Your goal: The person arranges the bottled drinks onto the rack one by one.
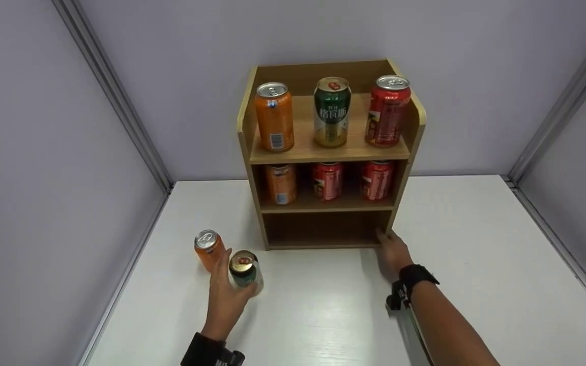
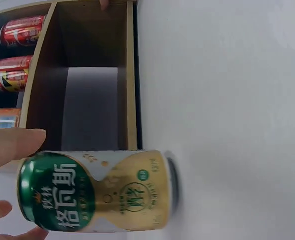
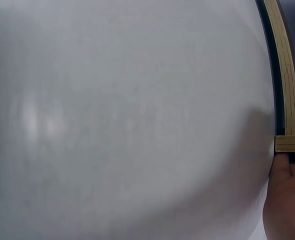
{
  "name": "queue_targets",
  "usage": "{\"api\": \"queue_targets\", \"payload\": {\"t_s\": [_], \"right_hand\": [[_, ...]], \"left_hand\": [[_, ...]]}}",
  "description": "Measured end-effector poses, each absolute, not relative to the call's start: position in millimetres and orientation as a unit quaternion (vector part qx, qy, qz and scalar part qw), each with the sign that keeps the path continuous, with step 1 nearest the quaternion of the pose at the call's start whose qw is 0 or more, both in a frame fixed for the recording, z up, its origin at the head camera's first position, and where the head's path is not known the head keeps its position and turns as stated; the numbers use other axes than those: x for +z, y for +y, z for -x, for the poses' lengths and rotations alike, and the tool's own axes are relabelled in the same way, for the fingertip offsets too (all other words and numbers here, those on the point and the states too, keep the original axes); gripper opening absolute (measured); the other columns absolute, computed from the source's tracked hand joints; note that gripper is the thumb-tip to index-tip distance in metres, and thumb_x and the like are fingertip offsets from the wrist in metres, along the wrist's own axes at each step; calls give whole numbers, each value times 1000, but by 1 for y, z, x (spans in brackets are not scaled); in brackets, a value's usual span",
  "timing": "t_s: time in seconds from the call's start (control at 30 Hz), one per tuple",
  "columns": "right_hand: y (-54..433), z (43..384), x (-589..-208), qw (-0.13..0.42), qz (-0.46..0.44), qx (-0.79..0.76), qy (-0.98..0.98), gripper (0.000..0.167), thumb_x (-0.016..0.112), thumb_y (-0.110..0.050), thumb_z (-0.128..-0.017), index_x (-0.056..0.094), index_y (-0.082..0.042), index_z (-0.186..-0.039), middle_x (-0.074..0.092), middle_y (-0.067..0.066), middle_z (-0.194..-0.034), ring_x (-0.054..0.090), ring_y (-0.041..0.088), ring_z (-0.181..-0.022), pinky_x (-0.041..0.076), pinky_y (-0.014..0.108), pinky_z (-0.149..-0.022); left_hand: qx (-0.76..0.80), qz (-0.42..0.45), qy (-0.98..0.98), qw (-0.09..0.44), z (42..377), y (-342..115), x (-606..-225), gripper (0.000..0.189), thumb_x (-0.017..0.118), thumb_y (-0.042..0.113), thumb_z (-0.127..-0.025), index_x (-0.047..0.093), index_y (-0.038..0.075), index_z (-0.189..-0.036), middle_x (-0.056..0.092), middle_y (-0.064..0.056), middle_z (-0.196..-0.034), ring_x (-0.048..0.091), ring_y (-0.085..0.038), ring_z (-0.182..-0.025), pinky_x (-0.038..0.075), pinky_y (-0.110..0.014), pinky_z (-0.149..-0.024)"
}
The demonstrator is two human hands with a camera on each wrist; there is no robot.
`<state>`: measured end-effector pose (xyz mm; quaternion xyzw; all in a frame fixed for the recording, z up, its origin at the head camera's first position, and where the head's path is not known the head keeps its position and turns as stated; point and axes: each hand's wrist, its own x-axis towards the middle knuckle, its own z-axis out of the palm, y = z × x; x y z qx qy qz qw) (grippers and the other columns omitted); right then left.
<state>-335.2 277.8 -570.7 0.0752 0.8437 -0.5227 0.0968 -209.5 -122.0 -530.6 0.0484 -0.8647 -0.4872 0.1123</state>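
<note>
On the white table, my left hand (image 1: 228, 301) holds a green and gold drink can (image 2: 107, 192), thumb on one side and fingers on the other near its top. The can stands upright, its lid facing up in the head view. Just left of it, close by my fingers, is an orange can (image 1: 208, 249). My right hand (image 1: 393, 251) grips the lower right side panel of a small wooden shelf (image 1: 326, 208); a fingertip (image 2: 104, 4) shows inside the bottom compartment in the left wrist view. Part of that hand appears at the edge of the right wrist view.
On the top level stand an orange can (image 1: 274, 119), a green can (image 1: 331, 114) and a red can (image 1: 387, 114). The middle level holds an orange can (image 1: 281, 185) and two red cans (image 1: 327, 182). Grey-white walls (image 1: 59, 178) enclose the table (image 1: 313, 310).
</note>
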Motion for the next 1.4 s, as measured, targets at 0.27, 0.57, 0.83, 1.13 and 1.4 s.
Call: {"api": "queue_targets", "payload": {"t_s": [0.27,0.57,0.83,1.13,1.4], "right_hand": [[278,332,-569,91,-74,-521,846,79,27,-56,-112,15,0,-167,28,29,-170,23,47,-159,19,59,-130],[277,335,-572,97,-73,-518,846,77,26,-54,-112,15,0,-167,26,28,-170,22,46,-160,19,58,-130],[277,342,-579,106,-90,-521,842,79,26,-57,-111,14,-5,-168,27,24,-172,22,44,-161,19,59,-130],[279,337,-583,79,-71,-504,857,68,31,-44,-114,18,-6,-168,37,25,-167,32,43,-157,26,58,-128],[279,334,-584,64,-53,-481,873,60,40,-29,-112,24,-10,-167,39,22,-167,34,41,-157,29,57,-127]], "left_hand": [[-520,-85,-848,63,214,-126,-545,112,85,5,-78,16,4,-167,30,-32,-167,31,-52,-155,27,-68,-123],[-523,-99,-846,31,221,-129,-562,103,83,6,-81,22,0,-164,36,-31,-164,36,-52,-152,30,-66,-123],[-543,-100,-832,47,223,-129,-569,99,84,7,-78,28,-1,-160,42,-32,-161,40,-51,-151,31,-65,-123],[-537,-120,-832,66,226,-124,-576,94,87,12,-75,37,-1,-153,53,-32,-152,51,-50,-143,38,-63,-119],[-530,-125,-835,82,230,-114,-570,85,88,16,-76,43,0,-146,60,-30,-145,57,-47,-137,42,-62,-115]]}}
